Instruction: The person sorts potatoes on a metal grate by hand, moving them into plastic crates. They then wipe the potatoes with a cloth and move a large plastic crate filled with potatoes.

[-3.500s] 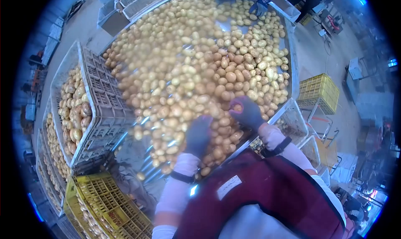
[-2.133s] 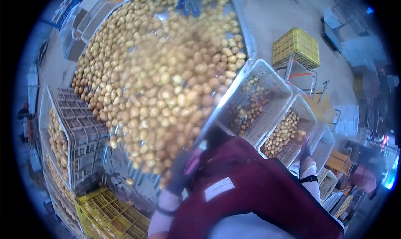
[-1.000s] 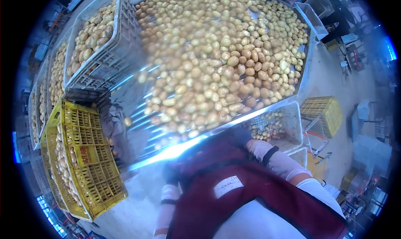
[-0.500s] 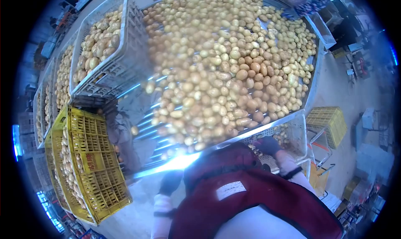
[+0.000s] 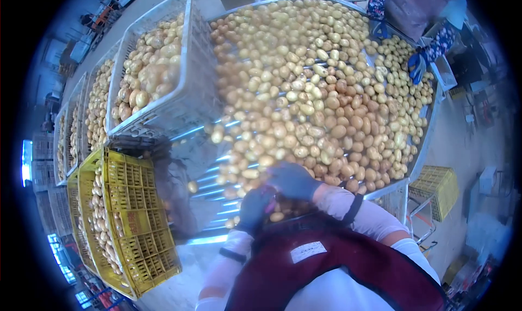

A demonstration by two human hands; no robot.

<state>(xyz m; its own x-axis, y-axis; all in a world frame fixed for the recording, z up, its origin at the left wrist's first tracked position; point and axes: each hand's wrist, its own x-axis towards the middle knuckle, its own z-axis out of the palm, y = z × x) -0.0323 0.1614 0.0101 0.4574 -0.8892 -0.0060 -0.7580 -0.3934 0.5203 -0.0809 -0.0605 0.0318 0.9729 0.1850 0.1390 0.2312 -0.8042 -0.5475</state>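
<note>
A wide spread of potatoes (image 5: 304,93) covers a sorting table with metal slats (image 5: 209,186). My gloved right hand (image 5: 293,181) is over the near edge of the potatoes, its fingers pointing left and partly blurred. Just below and left of it, my gloved left hand (image 5: 254,207) is close to the fingers of the right, with a purple patch showing at its inner side. Potatoes lie around and beneath both hands. A few loose potatoes (image 5: 277,217) sit between the hands and my dark red apron (image 5: 348,259). Whether either hand grips a potato is hidden.
At left stand a white crate (image 5: 187,72) heaped with potatoes, further filled crates behind it and a tilted yellow crate (image 5: 136,218). Another person's blue-gloved hand (image 5: 417,67) is at the far right table edge. A yellow crate (image 5: 435,188) stands at right.
Both my hands have come up from beside my body to the potatoes and now nearly meet. The view has shifted, and the other person's hand and floral sleeves show more fully.
</note>
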